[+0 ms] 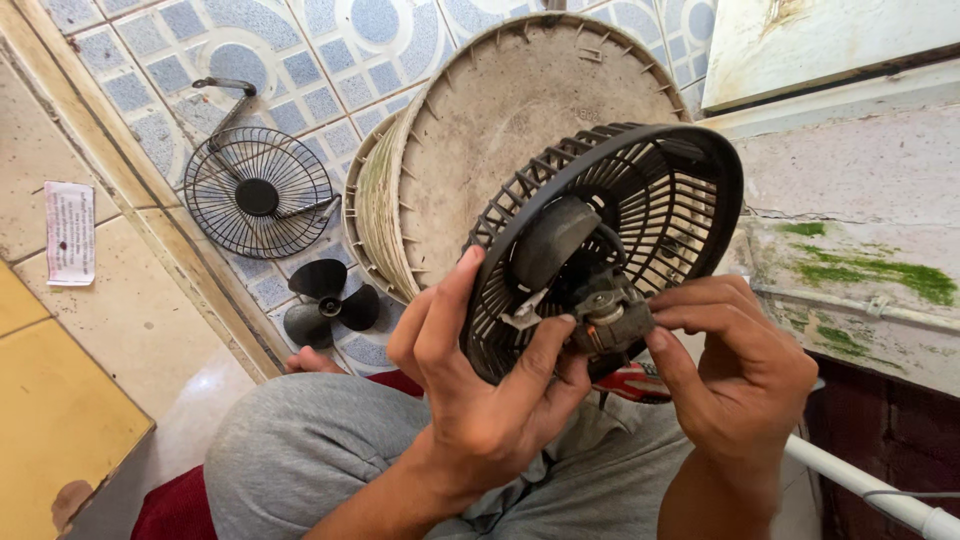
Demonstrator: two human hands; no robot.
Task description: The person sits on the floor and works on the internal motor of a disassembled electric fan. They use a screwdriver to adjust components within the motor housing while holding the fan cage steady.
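My left hand (pixel 480 370) grips the rim of a black plastic rear fan grille (pixel 640 200), held upright over my lap. On the grille's near side sit a small motor (pixel 605 315) and a dark rounded cover (pixel 550 240). My right hand (pixel 740 365) pinches the motor with thumb and fingers. A red-handled tool (pixel 635 382) lies on my lap just under the motor, partly hidden by both hands.
A black wire front guard (pixel 255 195) and a black three-blade fan propeller (pixel 325 303) lie on the patterned tile floor to the left. A large dirty round tub (pixel 490 130) leans behind the grille. A white pipe (pixel 870 490) runs at lower right beside a mossy concrete ledge (pixel 860 230).
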